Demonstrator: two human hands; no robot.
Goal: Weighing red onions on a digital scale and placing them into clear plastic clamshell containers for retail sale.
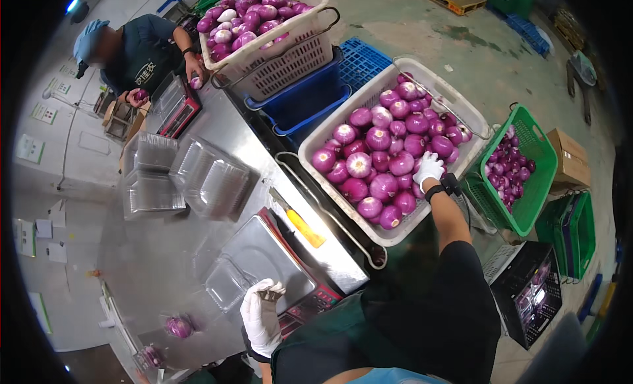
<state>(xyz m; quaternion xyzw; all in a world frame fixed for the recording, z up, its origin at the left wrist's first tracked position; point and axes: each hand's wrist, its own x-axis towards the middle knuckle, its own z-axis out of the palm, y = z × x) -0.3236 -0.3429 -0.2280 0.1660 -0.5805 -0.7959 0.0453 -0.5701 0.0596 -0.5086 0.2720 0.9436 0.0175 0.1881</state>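
Note:
My right hand [428, 170], in a white glove, reaches onto the red onions [383, 186] in a large white plastic crate [324, 191]; whether its fingers grip an onion cannot be made out. My left hand [262, 314], in a white glove with a soiled thumb and fingertips, is curled above the front of a digital scale [296, 285]. The fingers look bent toward the thumb, and what lies between them is unclear. Beside it on the scale's plate rests a clear plastic clamshell box [227, 285]. A knife with a yellow handle [304, 228] lies on the steel table [242, 146] behind the scale.
Stacks of clear clamshell boxes [212, 176] stand further along the table. A packed onion [179, 326] lies at the left. Across the table, a co-worker [143, 52] holds onions by another scale [180, 112]. Another onion crate [292, 62], blue bins [306, 104] and green crates [524, 186] surround the area.

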